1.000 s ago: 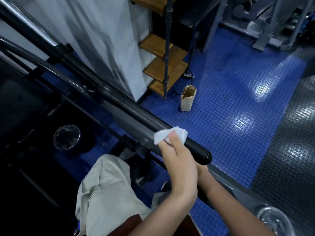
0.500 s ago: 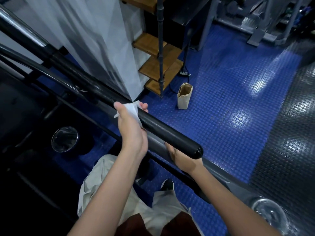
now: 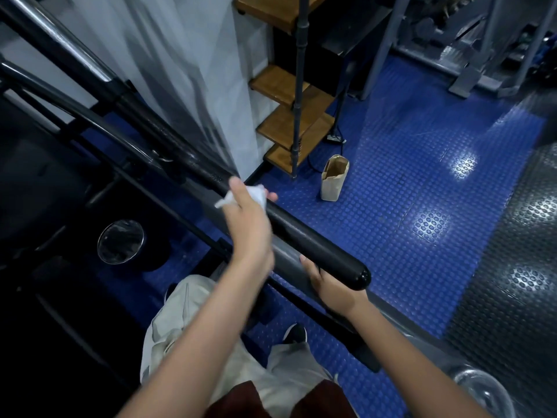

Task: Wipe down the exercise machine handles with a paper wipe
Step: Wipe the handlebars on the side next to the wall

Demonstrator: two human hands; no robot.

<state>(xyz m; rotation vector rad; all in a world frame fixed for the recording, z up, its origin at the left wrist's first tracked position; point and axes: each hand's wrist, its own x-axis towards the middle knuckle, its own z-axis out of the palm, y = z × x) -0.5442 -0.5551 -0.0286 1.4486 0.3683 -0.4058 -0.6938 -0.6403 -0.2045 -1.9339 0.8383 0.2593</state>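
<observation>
Head view, left hand (image 3: pixel 248 218) wrapping paper wipe (image 3: pixel 256 193) round black handle (image 3: pixel 316 242), right hand (image 3: pixel 331 285) gripping its end

Handle (image 3: pixel 304 236): long black cylindrical bar with a rounded glossy end cap, sloping from upper left down to lower right.
Paper wipe (image 3: pixel 256 193): small, white, crumpled, pressed against the handle's upper part, well away from the end cap.

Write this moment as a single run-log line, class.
left hand: presses paper wipe on black handle | right hand: grips handle near end cap | phase: wiping
</observation>
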